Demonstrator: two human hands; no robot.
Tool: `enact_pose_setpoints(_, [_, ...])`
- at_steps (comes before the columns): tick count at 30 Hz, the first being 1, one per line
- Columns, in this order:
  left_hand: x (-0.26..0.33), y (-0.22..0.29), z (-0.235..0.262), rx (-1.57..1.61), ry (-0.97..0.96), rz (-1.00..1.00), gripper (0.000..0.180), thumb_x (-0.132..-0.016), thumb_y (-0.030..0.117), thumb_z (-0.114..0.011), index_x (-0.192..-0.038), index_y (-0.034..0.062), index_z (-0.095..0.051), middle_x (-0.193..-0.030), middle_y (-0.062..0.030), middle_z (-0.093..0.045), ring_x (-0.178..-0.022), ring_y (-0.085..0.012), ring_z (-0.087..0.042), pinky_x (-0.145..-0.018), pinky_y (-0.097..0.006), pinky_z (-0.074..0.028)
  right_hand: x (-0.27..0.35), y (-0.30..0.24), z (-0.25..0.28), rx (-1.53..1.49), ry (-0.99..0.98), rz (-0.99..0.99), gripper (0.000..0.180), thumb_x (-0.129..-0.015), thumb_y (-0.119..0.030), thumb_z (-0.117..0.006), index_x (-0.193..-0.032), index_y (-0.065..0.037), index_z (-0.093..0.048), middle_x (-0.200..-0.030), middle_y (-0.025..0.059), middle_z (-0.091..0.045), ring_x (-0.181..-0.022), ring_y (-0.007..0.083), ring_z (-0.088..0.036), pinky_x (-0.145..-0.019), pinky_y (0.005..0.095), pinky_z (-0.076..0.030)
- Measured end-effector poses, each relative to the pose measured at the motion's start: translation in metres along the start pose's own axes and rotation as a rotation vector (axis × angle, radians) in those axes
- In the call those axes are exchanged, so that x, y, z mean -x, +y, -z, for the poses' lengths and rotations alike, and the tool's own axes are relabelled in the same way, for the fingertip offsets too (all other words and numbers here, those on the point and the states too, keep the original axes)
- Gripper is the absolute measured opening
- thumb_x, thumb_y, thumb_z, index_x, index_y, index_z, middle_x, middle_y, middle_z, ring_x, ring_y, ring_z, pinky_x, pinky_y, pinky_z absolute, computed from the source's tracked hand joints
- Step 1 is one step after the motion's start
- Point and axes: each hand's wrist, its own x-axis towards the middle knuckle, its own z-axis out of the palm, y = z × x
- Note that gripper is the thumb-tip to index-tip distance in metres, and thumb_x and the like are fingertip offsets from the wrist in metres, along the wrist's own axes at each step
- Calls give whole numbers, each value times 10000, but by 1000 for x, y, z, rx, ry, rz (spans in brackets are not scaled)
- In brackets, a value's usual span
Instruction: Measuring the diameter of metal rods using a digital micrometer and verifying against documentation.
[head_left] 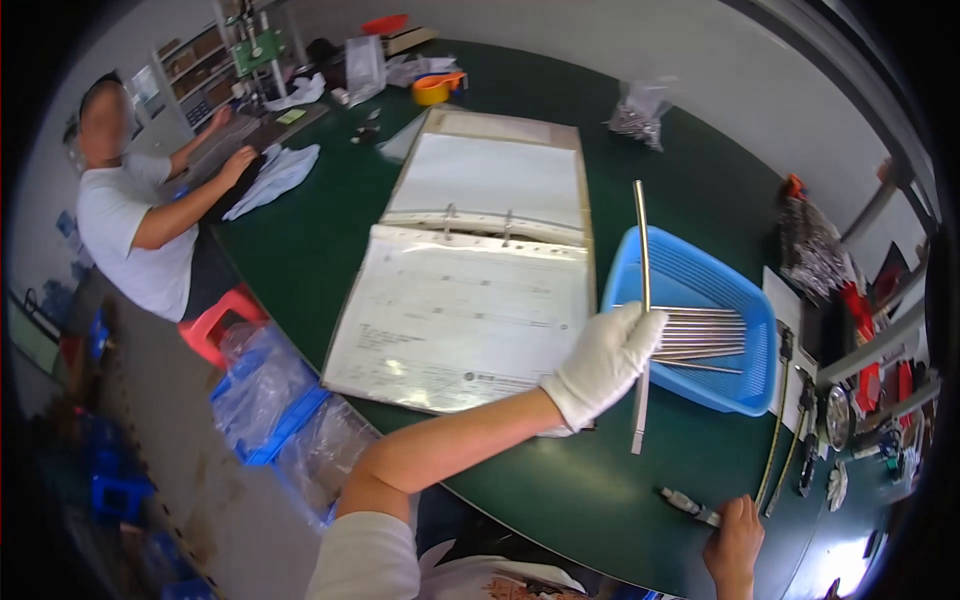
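Observation:
My left hand [605, 365], in a white glove, is closed around a long, slim metal rod [643, 240]. The rod stands nearly upright in the picture, its flattened lower end [638, 440] over the green table. Just beyond the glove, a blue plastic basket [765, 350] holds several similar metal rods [705, 335], lying side by side. My bare right hand [737, 540] is at the near edge of the table, its fingers closed on the end of a small silver-grey tool [690, 505] that looks like a micrometer.
An open ring binder [470, 310] with printed sheets lies left of the basket. Calipers [780, 420] and other gauges lie at the right. Beyond are a bag of metal parts [640, 112] and a yellow tape roll [432, 90]. A co-worker [140, 220] sits at the far left.

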Motion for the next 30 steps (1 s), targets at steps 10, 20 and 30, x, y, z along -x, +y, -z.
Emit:
enact_pose_setpoints(10, [10, -40, 1, 468, 76, 149, 302, -886, 392, -473, -885, 90, -485, -666, 9, -463, -565, -46, -442, -481, -182, -385, -4, -11, 26, -72, -378, -203, 403, -812, -337, -554, -1101, -56, -568, -1099, 250, -526, -990, 423, -498, -853, 477, -394])
enact_pose_setpoints(20, [35, -28, 4, 531, -83, 179, 297, -885, 353, -490, -913, 57, -493, -781, -27, -500, -646, -71, -503, -557, -190, -439, -2, 73, -29, -846, -237, -462, 307, -785, -311, -566, -826, -12, -624, -717, 103, -623, -600, 139, -563, -469, 262, -406])
enact_pose_setpoints(30, [52, -21, 8, 425, -291, 500, 192, -860, 217, -534, -890, 28, -531, -818, -55, -537, -713, -108, -551, -648, -237, -484, -94, -6, 4, -2104, 266, -268, 408, -844, -274, -429, -1133, 13, -412, -1016, 164, -505, -766, 216, -542, -579, 307, -479])
